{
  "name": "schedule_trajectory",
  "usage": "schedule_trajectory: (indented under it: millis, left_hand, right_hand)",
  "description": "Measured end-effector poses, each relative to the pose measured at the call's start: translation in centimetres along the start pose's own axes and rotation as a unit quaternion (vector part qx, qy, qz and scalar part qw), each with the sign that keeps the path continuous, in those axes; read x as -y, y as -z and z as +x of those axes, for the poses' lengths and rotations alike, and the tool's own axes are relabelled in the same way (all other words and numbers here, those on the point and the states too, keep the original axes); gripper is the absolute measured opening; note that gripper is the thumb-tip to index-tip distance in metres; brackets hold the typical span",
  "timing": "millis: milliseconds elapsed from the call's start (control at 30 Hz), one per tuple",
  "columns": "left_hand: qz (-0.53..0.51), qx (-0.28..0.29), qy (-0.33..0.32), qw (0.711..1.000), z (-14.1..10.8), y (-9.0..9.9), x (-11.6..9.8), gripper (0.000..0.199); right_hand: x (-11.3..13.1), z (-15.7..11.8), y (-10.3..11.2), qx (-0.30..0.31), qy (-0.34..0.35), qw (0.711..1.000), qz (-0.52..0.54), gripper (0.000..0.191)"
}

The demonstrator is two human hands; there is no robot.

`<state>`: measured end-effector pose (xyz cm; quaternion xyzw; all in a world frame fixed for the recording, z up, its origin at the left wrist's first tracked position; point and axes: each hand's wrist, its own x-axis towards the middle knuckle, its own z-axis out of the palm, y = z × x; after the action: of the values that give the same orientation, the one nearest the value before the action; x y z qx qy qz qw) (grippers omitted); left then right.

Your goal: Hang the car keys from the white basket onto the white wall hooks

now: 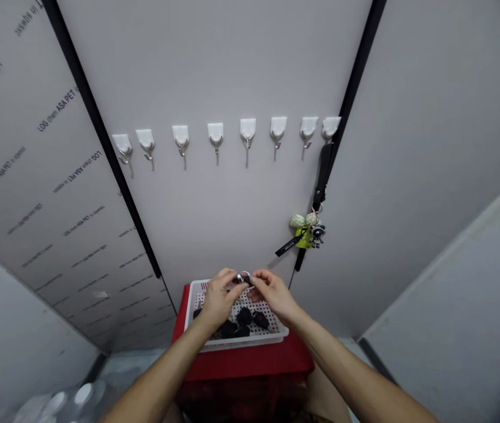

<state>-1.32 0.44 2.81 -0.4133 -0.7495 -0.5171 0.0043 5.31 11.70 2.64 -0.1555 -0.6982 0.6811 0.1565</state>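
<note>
A pale wall (214, 205) carries a row of white hooks (215, 133), with a keychain (305, 237) hanging from the rightmost one. Below, a white basket (254, 342) sits on a red surface (241, 362), with several dark bundles (244, 316) inside. Above the basket, between both hands, is a small silver ring (240, 277) with a black piece (247, 280) beside it (too small to make out fully). The left hand (218, 296) pinches the ring between thumb and fingers. The right hand (276, 294) is narrowed at the black piece; I cannot tell whether it grips or only touches it. The ring looks like metal, so I'd expect it to be light, stiff, rather slippery and hardly fragile. Its outer edge seems the best hold, with thumb and fingertip opposed; the black piece may be softer.
</note>
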Motion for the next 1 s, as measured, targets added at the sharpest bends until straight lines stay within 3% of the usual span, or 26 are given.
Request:
schedule_trajectory:
  millis: [100, 200, 300, 467, 600, 733, 867, 1000]
  left_hand:
    - [-0.086, 0.011, 0.078, 0.993, 1.0, 0.5, -0.7, 0.022]
    - [-0.13, 0.055, 0.071, 0.987, 1.9, 0.7, -1.8, 0.023]
    - [-0.102, 0.064, 0.005, 0.993, 2.8, 0.7, -3.5, 0.018]
    - [-0.065, 0.033, -0.076, 0.994, 5.5, 0.3, -6.5, 0.016]
    - [-0.142, -0.039, -0.065, 0.987, 8.3, -0.2, -8.9, 0.022]
    - [-0.158, -0.022, -0.088, 0.983, 10.7, -0.9, -11.5, 0.021]
    - [-0.107, -0.02, -0.113, 0.988, 12.4, -1.5, -13.5, 0.024]
    - [-0.076, -0.033, -0.115, 0.99, 13.5, -1.8, -14.1, 0.026]
  right_hand:
    - [0.5, -0.3, 0.7, -0.067, 0.121, 0.98, -0.146, 0.02]
    - [1.4, -0.7, 1.0, -0.03, 0.193, 0.964, -0.18, 0.022]
    - [2.2, -0.7, 1.0, -0.008, 0.2, 0.968, -0.153, 0.021]
    - [4.9, 0.1, 2.0, -0.084, 0.242, 0.959, -0.119, 0.018]
    - [9.3, 1.2, 3.9, -0.176, 0.267, 0.942, -0.102, 0.015]
    - [14.2, 3.2, 5.8, -0.257, 0.302, 0.918, -0.036, 0.017]
    - [17.2, 5.3, 6.8, -0.25, 0.315, 0.914, 0.058, 0.018]
    - [18.0, 6.4, 7.1, -0.228, 0.286, 0.923, 0.117, 0.019]
